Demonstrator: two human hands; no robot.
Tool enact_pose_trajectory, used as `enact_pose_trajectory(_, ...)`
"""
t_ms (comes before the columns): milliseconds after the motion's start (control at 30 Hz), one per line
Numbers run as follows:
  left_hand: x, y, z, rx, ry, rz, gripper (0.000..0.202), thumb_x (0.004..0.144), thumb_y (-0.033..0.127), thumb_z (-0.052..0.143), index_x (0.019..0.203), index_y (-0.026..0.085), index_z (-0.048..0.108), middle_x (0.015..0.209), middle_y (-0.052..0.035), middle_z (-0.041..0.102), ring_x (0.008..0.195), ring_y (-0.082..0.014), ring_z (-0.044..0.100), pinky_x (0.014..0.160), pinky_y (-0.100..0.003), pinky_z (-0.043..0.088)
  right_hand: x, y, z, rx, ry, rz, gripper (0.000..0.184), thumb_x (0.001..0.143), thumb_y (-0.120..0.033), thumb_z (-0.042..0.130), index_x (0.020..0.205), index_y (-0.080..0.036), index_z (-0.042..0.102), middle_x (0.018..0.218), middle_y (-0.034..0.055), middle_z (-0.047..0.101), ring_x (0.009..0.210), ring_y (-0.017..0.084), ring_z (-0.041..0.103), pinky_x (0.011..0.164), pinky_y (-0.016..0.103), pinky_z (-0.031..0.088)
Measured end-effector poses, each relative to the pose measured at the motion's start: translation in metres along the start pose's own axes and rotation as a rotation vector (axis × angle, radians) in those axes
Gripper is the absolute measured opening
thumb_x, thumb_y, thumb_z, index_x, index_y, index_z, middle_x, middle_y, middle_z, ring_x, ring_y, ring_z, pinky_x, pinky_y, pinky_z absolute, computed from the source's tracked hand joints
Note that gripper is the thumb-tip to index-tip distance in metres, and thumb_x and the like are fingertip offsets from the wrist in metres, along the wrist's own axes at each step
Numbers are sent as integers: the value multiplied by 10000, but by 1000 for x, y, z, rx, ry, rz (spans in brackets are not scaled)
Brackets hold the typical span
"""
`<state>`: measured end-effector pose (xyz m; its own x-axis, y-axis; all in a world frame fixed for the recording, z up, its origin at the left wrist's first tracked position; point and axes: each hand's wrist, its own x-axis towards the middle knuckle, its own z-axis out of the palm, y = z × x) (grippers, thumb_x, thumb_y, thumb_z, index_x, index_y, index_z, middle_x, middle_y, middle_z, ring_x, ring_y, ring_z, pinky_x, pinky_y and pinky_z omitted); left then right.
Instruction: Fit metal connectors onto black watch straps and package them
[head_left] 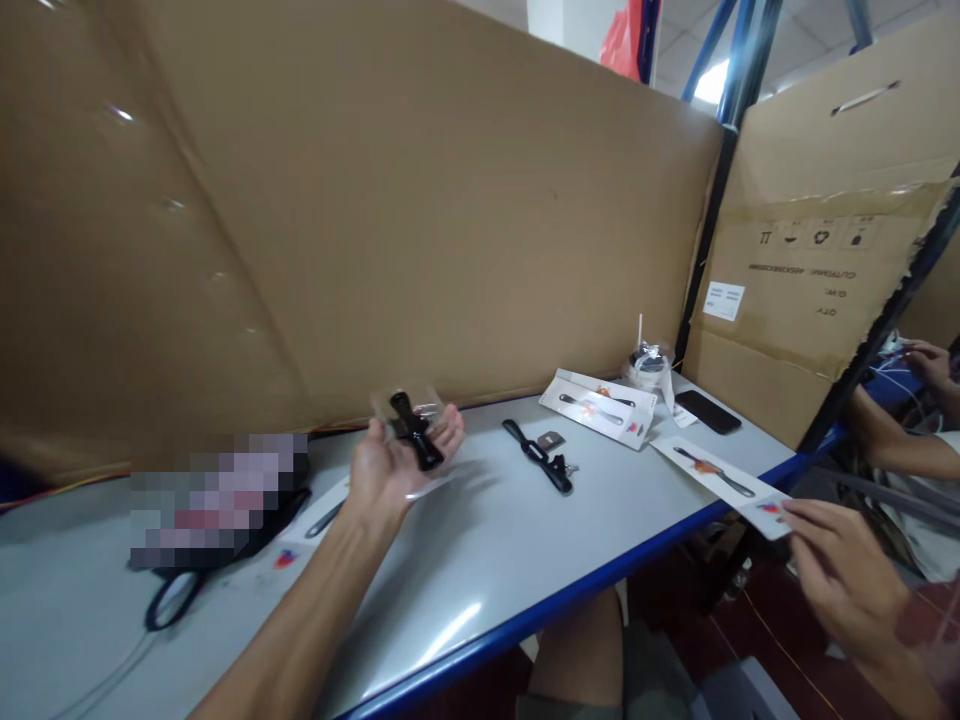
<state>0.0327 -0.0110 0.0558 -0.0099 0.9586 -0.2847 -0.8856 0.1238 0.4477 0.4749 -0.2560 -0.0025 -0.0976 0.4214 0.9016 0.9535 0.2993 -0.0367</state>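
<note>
My left hand (397, 462) is raised palm up over the grey table (465, 570), fingers curled round a black strap (414, 430) seated in a clear plastic tray. My right hand (840, 565) reaches past the table's blue front edge and pinches the near end of a long white backing card (720, 475) printed with a black strap. Another black strap (538, 456) lies loose on the table between the two hands. A further card (315, 520) lies flat under my left forearm.
A stack of white cards (600, 405) and a black phone (707, 411) lie at the back right, beside a bagged bundle (646, 366). Tall cardboard walls (420, 220) close the back. A blurred dark bundle (217, 505) sits left. Another person's hands (926, 362) work at far right.
</note>
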Motion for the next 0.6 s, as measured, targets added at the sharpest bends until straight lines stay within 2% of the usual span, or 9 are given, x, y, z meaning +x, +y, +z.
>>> enact_pose_trajectory(100, 0, -1, -1, -2, -10, -18, 599, 1032, 563, 199, 1007, 149, 631, 1038, -189, 719, 905, -283, 733, 681, -424, 627, -9, -3, 15, -35, -98, -74, 188, 902, -53, 621, 976, -214, 685, 1005, 66, 712, 946, 226, 667, 851, 383, 533)
enact_pose_trajectory(267, -2, -4, 2, -7, -3, -33, 583, 1031, 564, 216, 1010, 151, 627, 1053, -188, 718, 927, -284, 727, 684, -414, 625, -19, 14, 28, -71, -174, -59, 146, 931, -69, 578, 908, -198, 643, 978, 80, 675, 921, 228, 641, 805, 382, 545)
enact_pose_trajectory(400, -3, -6, 2, -19, -15, -58, 535, 1030, 556, 256, 1018, 167, 623, 1047, -166, 719, 931, -279, 722, 693, -413, 623, -25, 23, 26, -105, -177, -67, 141, 935, -69, 576, 930, -197, 632, 964, 72, 665, 902, 219, 628, 805, 379, 537)
enact_pose_trajectory(600, -2, -12, 1, 10, -21, -83, 544, 1026, 566, 263, 1048, 167, 632, 1060, -177, 710, 960, -296, 723, 749, -466, 625, -31, 16, 20, -59, -190, -54, 151, 942, -65, 571, 973, -200, 632, 996, 78, 664, 937, 219, 635, 848, 384, 523)
